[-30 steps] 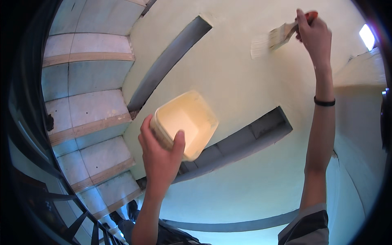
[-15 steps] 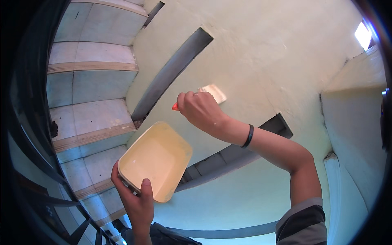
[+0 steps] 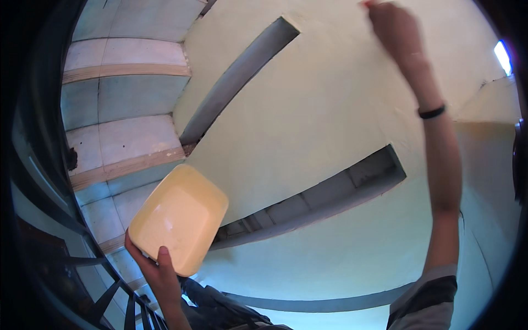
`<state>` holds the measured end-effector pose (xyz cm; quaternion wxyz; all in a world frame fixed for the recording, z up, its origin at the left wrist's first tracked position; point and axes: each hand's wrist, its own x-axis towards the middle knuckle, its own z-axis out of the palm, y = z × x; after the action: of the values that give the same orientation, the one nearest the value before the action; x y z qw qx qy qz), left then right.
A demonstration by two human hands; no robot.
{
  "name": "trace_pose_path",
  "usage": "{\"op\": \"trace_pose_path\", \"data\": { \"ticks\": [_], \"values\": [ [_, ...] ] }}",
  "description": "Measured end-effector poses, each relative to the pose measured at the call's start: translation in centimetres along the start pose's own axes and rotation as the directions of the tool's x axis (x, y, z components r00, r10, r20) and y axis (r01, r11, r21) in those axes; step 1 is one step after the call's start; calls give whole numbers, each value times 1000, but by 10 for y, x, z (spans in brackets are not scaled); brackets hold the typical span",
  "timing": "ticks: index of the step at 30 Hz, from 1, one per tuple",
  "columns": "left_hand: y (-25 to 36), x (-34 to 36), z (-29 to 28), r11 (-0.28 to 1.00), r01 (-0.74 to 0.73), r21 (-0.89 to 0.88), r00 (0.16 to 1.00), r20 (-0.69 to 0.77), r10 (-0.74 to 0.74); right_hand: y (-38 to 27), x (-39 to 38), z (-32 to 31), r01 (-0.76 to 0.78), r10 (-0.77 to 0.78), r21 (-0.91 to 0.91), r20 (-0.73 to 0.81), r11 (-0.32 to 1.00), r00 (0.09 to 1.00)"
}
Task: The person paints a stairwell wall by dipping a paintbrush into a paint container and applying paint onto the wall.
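My left hand (image 3: pixel 157 264) grips a square, pale yellow plastic tub (image 3: pixel 181 209), tilted toward me, with cream paint inside, at lower middle left. My right hand (image 3: pixel 393 30) is raised, blurred, near the top edge against the cream wall (image 3: pixel 341 88). It is closed round the paintbrush, of which a bit of red handle (image 3: pixel 366 4) shows. The bristles are hidden behind the hand. A black band circles my right wrist.
Tiled stairs (image 3: pixel 132 132) with wooden edging climb along the left, beside a dark metal railing (image 3: pixel 93 258). The wall has long grey recessed slots (image 3: pixel 236 77), one below the tub's height. A small bright opening (image 3: pixel 503 58) is at the upper right.
Half a second ago my right hand held the brush low in the middle; it has risen to the upper right. My left hand and the tub have shifted left over the last second.
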<state>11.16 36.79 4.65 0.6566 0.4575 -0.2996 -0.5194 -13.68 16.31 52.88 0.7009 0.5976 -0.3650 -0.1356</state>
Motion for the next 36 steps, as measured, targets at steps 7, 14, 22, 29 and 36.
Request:
{"op": "trace_pose_path", "data": {
  "ticks": [7, 14, 22, 29, 36],
  "values": [
    [-12, -4, -20, 1000, -14, 7, 999, -37, 14, -261, -79, -14, 283, -374, 409, 163, 868, 913],
    [-3, -9, -23, 999, -15, 33, 1000, 10, 15, -111, 5, 20, -212, -1, 632, 319, 745, 948],
    [-1, -7, -26, 997, -18, 77, 997, -76, 24, -57, 58, 37, 78, -53, 177, -142, 981, 988],
    [-5, -9, -26, 999, -26, 45, 998, -55, 29, -303, -59, 25, 293, -501, 694, 112, 657, 858],
    [-16, -14, -27, 999, -44, 30, 999, -30, 45, -106, 31, 51, -259, 75, 729, 276, 634, 958]
  ]
}}
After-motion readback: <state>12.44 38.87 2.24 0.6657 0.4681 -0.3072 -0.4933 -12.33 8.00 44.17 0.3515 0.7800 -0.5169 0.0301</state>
